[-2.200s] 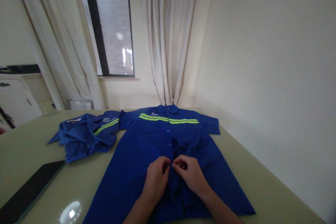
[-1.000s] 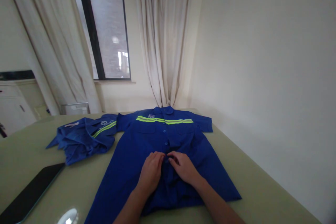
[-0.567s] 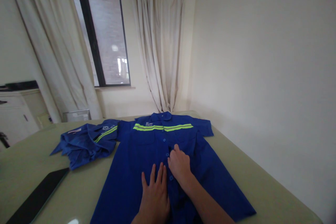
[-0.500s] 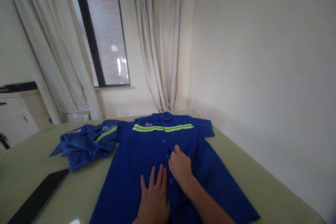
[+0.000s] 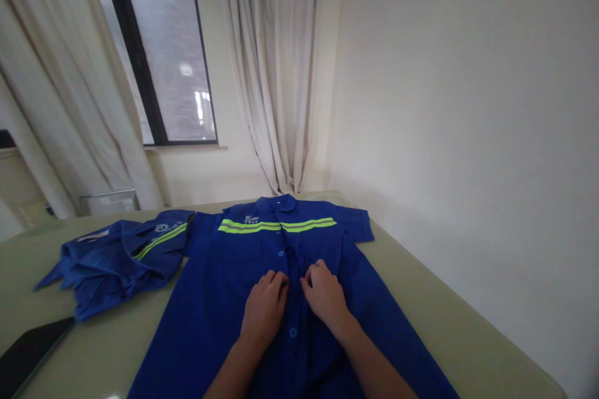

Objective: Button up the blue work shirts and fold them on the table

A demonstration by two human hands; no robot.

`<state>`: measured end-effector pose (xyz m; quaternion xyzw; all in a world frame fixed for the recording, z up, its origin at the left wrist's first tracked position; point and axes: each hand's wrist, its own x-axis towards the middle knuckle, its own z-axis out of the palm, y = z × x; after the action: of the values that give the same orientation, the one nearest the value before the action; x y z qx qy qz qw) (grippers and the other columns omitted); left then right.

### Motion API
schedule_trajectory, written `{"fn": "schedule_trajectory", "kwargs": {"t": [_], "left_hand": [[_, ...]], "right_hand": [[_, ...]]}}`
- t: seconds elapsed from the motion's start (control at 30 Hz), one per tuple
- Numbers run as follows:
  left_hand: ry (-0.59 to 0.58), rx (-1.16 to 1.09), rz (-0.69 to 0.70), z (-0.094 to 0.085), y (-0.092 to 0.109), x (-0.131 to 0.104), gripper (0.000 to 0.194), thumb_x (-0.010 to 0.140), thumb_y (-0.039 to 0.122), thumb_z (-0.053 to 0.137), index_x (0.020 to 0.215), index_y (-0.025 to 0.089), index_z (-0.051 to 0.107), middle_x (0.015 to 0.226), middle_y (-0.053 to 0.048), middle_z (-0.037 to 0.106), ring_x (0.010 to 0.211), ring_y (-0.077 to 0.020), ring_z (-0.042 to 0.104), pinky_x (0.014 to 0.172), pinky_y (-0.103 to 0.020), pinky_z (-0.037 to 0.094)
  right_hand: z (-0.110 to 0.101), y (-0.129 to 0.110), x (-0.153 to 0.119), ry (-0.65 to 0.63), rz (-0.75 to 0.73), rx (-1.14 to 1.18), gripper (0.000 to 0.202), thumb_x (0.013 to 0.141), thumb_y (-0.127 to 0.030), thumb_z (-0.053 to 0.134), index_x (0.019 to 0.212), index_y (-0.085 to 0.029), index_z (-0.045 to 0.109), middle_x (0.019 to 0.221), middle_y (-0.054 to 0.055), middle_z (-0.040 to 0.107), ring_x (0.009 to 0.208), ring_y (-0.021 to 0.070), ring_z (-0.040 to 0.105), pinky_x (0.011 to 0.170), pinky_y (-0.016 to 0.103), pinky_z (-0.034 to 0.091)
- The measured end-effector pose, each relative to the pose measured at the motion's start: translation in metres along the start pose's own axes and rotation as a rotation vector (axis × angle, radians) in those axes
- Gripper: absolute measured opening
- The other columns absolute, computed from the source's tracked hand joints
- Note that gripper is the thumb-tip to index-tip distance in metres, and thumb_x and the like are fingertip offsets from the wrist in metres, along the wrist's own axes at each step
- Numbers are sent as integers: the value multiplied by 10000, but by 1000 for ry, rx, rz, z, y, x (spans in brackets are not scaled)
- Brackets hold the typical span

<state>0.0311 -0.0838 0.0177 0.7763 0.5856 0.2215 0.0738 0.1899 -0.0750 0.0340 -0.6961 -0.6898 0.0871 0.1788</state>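
Note:
A blue short-sleeved work shirt with a yellow-green and grey stripe across the chest lies face up, its collar at the far end. Its front placket is parted between my hands, and buttons run down the left edge of the opening. My left hand has its fingers curled and closed on that edge. Across the gap, my right hand pinches the opposite edge of the shirt front. The fingertips of both hands are partly hidden, and the button nearest my left fingers cannot be seen.
The shirt lies on a pale green table. A second blue shirt sits crumpled at the left, against the first one's sleeve. In front of it is a dark flat object. A wall borders the right; curtains hang behind.
My left hand has gone from lying flat with spread fingers to gripping the button edge farther up. My right hand stays on its edge; the placket gapes wider. The view has shifted right.

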Motion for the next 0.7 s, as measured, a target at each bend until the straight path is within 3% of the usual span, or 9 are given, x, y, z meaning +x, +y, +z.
{"fn": "schedule_trajectory", "kwargs": {"t": [0.13,0.17,0.23,0.3,0.4,0.53,0.7], "left_hand": [[50,-236,4,3,-12,-4,193,993,192,437,965,242,621,990,-26,652,930,-195,631,829,-299,444],[56,-281,-4,3,-13,-5,185,995,202,438,962,240,616,973,-23,652,916,-195,632,825,-301,444],[62,-341,-24,3,-14,-5,168,994,226,448,952,237,610,941,-20,658,886,-197,634,811,-308,441],[65,-369,-45,3,-14,-5,157,985,240,461,946,236,612,928,-20,667,869,-202,638,797,-314,438],[70,-386,-61,3,-13,-4,152,969,240,473,948,239,623,924,-22,677,868,-207,642,790,-314,436],[78,-382,-61,3,-12,-3,153,959,241,481,935,247,632,922,-18,683,862,-210,643,779,-314,433],[99,-449,-70,5,-14,-2,149,954,265,499,949,242,646,928,-25,688,851,-209,646,779,-319,451]], "right_hand": [[-3,8,5,21,-24,171,57,949,-201,556,987,-225,592,874,11,690,831,190,695,701,260,414],[-6,8,6,19,-47,190,129,928,-154,551,1028,-230,577,860,-2,690,824,182,693,701,253,410],[-12,8,4,14,-94,161,236,896,-87,527,1066,-245,569,907,-5,692,832,172,692,698,245,401],[-18,6,0,17,-77,36,217,906,-94,502,1031,-244,597,986,23,685,836,185,695,678,257,395],[-22,0,-6,35,38,-160,148,965,-243,502,958,-209,646,1024,88,671,816,235,708,644,292,404],[-16,-9,-4,64,63,-214,400,956,-535,541,946,-161,682,1001,145,665,863,308,712,648,338,447],[-9,-5,4,69,38,-102,124,898,-264,583,868,-191,679,957,76,657,816,218,683,649,284,421]]}}
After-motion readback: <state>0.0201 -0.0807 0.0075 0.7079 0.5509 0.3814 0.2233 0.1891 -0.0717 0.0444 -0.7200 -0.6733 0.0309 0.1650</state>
